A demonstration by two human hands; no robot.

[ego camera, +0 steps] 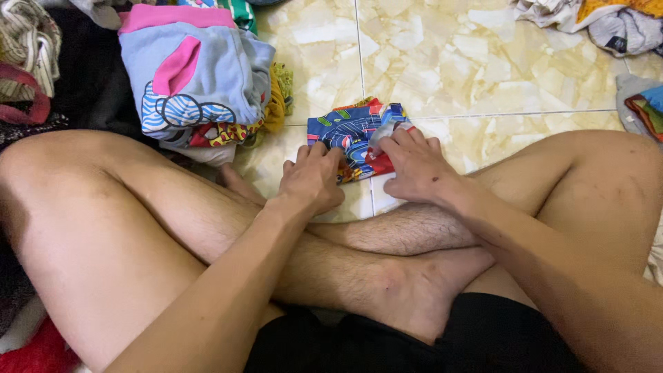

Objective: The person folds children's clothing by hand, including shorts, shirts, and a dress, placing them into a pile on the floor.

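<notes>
Crossed bare legs [387,269] sit closest. Just past them on the tiled floor [483,62], the left hand [312,181] and right hand [414,166] pinch a small blue printed cloth [349,131]. It looks soft and light; its edges are easy to grab.

We sit cross-legged on the floor [483,62]. A folded cloth [352,135] lies on the floor just ahead of our shins, centre. Our left hand [312,178] rests on its left edge; our right hand [413,166] rests on its right edge, fingers atop it. A pile of clothes [197,76] lies left of the cloth, just behind our left knee. A second heap [594,21] lies far right, well apart from the cloth. More garments [642,103] lie at the right edge, behind our right knee.
</notes>
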